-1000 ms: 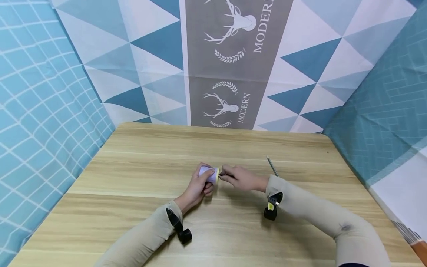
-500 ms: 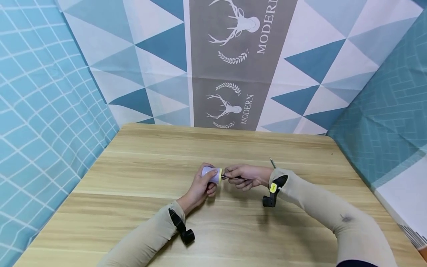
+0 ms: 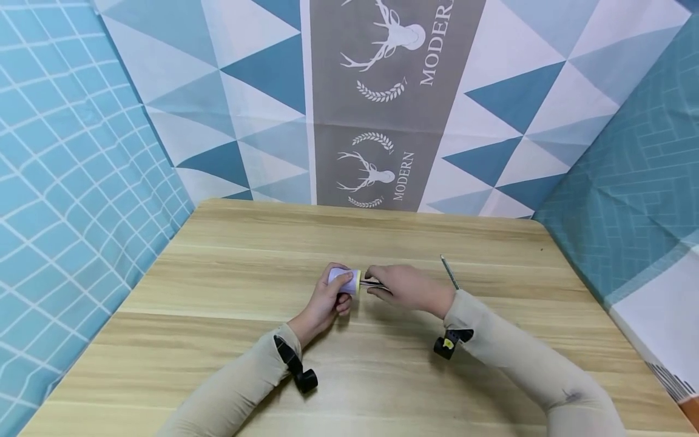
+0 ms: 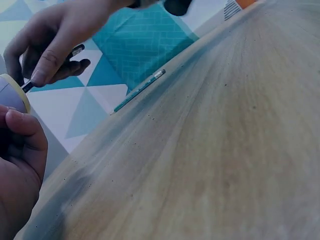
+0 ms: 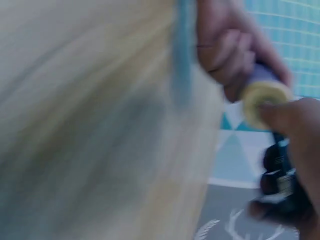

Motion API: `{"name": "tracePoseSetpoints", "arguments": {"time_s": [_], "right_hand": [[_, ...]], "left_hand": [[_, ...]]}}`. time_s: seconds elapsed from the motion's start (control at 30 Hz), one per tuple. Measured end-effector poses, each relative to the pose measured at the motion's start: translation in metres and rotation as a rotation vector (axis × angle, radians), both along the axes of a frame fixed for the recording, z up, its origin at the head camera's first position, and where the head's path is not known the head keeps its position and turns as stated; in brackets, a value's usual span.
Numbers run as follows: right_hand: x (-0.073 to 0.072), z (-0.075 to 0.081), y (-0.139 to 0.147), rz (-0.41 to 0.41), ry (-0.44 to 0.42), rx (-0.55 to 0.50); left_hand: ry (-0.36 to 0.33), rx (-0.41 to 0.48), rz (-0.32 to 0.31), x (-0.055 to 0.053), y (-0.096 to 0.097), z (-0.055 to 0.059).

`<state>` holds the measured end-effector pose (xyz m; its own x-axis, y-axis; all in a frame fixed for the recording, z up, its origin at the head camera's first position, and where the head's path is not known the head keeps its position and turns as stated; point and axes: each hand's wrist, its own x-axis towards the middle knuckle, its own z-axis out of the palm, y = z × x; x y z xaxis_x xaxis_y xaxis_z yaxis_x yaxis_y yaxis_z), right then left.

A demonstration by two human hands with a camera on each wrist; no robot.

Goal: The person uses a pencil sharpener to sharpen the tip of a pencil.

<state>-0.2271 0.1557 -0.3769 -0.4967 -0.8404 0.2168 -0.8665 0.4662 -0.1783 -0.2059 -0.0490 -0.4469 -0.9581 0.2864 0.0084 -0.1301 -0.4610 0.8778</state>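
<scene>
My left hand point(image 3: 322, 303) grips a lavender cylindrical pencil sharpener point(image 3: 351, 287) with a pale yellow end, thumb along its side. That yellow end faces right, toward my right hand point(image 3: 408, 287). Between thumb and fingers the right hand pinches a dark pencil point(image 3: 372, 283), whose front end is in the sharpener's hole. In the left wrist view the pencil's back end point(image 4: 77, 49) shows past the fingers. The right wrist view is blurred, but the yellow ring point(image 5: 250, 107) and a silver band on the pencil point(image 5: 285, 185) can be made out. The pencil's tip is hidden.
A teal pencil point(image 3: 449, 271) lies on the wooden table point(image 3: 246, 255) just beyond my right wrist, partly covered by the sleeve. Patterned cloths hang behind the table and along both sides. Each wrist wears a strapped black camera point(image 3: 307, 381).
My right hand turned palm up half a second ago and is now back with its knuckles up, still at the pencil. The left hand and sharpener stay nearly in place.
</scene>
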Motion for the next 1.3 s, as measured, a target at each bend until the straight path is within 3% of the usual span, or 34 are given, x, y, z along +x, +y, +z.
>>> {"name": "tracePoseSetpoints", "arguments": {"time_s": [0.17, 0.23, 0.33, 0.43, 0.5, 0.57, 0.73, 0.9, 0.97, 1.17, 1.23, 1.3], "right_hand": [[-0.004, -0.022, 0.002, 0.126, 0.645, 0.015], [-0.007, -0.027, 0.002, 0.152, 0.839, 0.008], [-0.009, -0.032, 0.001, 0.167, 0.955, 0.001], [-0.009, -0.033, 0.000, 0.185, 0.911, 0.024], [-0.009, -0.033, -0.001, 0.197, 0.809, 0.022], [-0.009, -0.031, -0.004, 0.206, 0.653, -0.014], [-0.010, -0.022, -0.009, 0.181, 0.145, -0.149], [-0.013, -0.010, -0.011, 0.105, -0.293, -0.232], [-0.013, -0.005, -0.011, 0.048, -0.516, -0.256], [-0.017, -0.005, -0.007, -0.108, -1.309, -0.405], [-0.018, -0.007, -0.006, -0.135, -1.469, -0.436], [-0.019, -0.008, -0.005, -0.156, -1.553, -0.444]], "left_hand": [[-0.010, -0.004, 0.012, 0.000, -0.001, -0.002], [-0.009, -0.001, 0.016, 0.000, -0.001, -0.003], [-0.010, 0.015, 0.025, -0.001, 0.000, -0.003], [-0.011, 0.021, 0.033, -0.002, 0.002, -0.003], [-0.012, 0.023, 0.036, -0.002, 0.003, -0.004], [-0.018, 0.032, 0.041, -0.001, 0.002, -0.004], [-0.041, 0.058, 0.046, 0.000, 0.003, -0.003], [-0.027, 0.066, 0.026, 0.000, 0.002, -0.001], [-0.018, 0.069, 0.021, 0.000, 0.002, -0.002], [0.026, 0.054, 0.000, 0.000, 0.000, -0.004], [0.041, 0.048, -0.010, -0.001, 0.000, -0.004], [0.046, 0.043, -0.012, -0.001, 0.000, -0.004]]}}
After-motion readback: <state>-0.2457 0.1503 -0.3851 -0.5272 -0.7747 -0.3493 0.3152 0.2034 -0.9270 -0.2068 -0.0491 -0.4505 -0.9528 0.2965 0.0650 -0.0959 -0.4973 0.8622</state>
